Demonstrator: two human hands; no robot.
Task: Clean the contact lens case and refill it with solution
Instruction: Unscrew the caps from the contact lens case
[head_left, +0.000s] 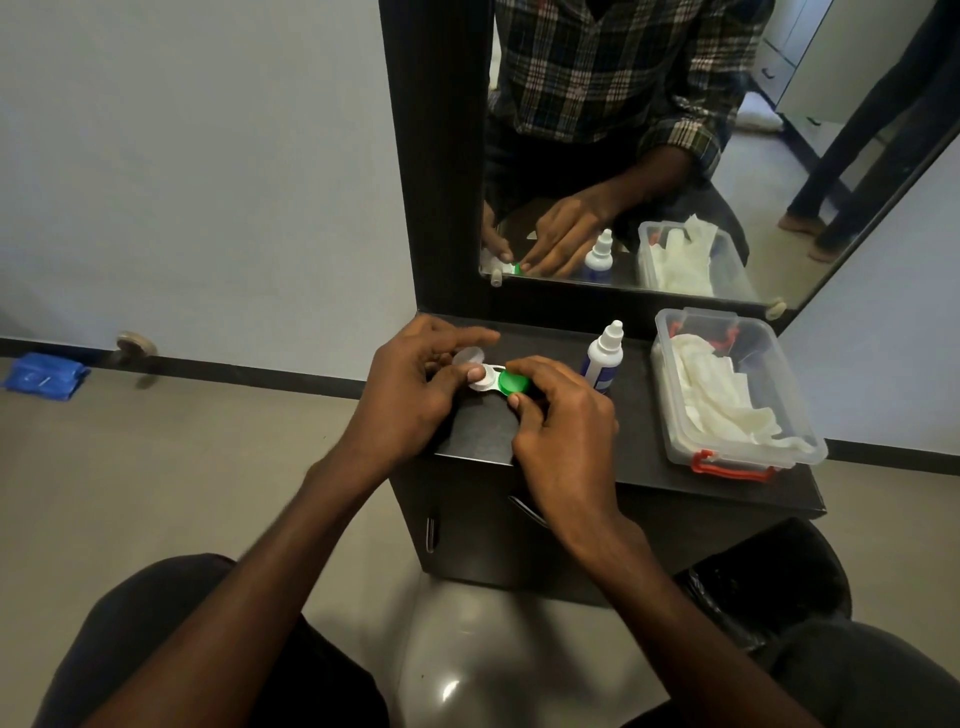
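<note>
A white contact lens case (485, 378) lies on the dark cabinet top (639, 431), held between both hands. My left hand (415, 389) pinches its white end, the thumb on top. A loose white cap (468, 357) sits just behind, under my left fingers. My right hand (563, 421) grips the green cap (513, 383) on the case's right end with thumb and fingers curled round it. A white solution bottle (605, 356) with a blue label stands upright just right of my hands.
A clear plastic box (800, 441) with red clasps holds white tissues at the right of the cabinet top. A mirror (675, 156) stands behind and reflects the scene. A black-lined bin (769, 587) sits on the floor at lower right. A blue cloth (44, 375) lies by the wall.
</note>
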